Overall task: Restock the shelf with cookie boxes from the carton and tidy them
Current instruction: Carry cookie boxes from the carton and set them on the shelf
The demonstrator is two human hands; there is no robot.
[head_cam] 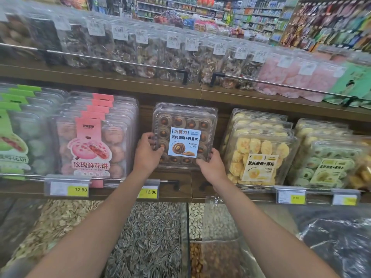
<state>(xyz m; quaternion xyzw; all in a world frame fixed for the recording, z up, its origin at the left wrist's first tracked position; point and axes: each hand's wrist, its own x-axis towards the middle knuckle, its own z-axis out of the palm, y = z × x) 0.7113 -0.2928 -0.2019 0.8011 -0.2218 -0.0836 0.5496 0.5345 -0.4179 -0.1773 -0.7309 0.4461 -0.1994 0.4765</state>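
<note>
A clear plastic chocolate cookie box [185, 125] with a blue label stands upright on the middle shelf [170, 189], with another like it close behind. My left hand [147, 151] grips its left edge. My right hand [211, 165] grips its lower right corner. Pink flower-cake boxes [94, 137] stand to the left. To the right are yellow cookie boxes [259, 149] and green cookie boxes [329, 159]. The carton is out of view.
A metal rail [66, 177] with price tags runs along the shelf front. Above, the upper shelf [120, 81] carries bagged dried goods. Below my arms lie open bins of sunflower seeds [148, 237] and nuts [196, 221]. More store aisles show at the back.
</note>
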